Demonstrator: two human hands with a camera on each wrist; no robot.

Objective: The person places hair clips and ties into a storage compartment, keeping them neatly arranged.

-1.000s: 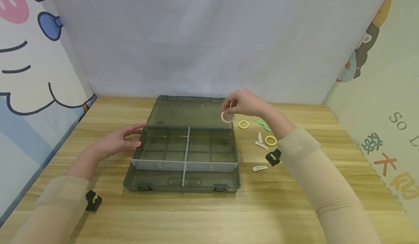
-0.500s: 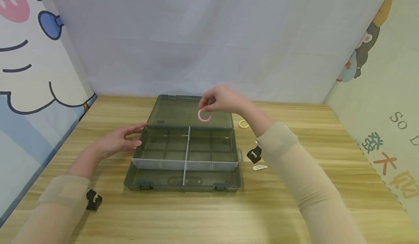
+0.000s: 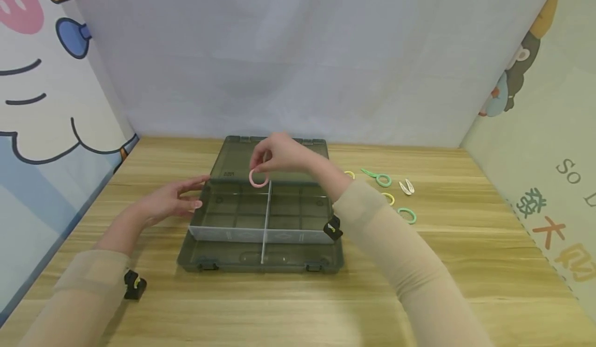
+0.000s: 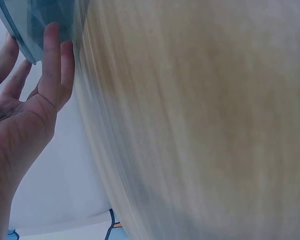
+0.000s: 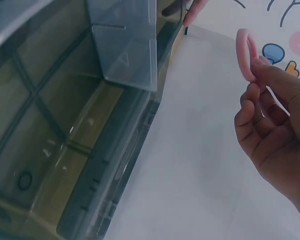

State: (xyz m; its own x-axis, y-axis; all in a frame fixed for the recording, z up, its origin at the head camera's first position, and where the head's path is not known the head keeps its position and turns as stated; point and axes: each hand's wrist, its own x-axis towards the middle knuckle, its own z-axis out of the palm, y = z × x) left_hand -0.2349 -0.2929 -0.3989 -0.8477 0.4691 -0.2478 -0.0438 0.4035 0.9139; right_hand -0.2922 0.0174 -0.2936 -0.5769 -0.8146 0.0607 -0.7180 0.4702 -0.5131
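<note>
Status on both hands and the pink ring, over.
Right hand pinches pink ring, held above open box. Left hand touches box's left side. No obstruction seen between ring and box.

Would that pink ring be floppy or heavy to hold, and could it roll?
The pink ring is probably light: the right hand pinches it at just one edge. It seems more springy than limp, since it hangs as an open loop. Being round, it might roll if stood on edge.
</note>
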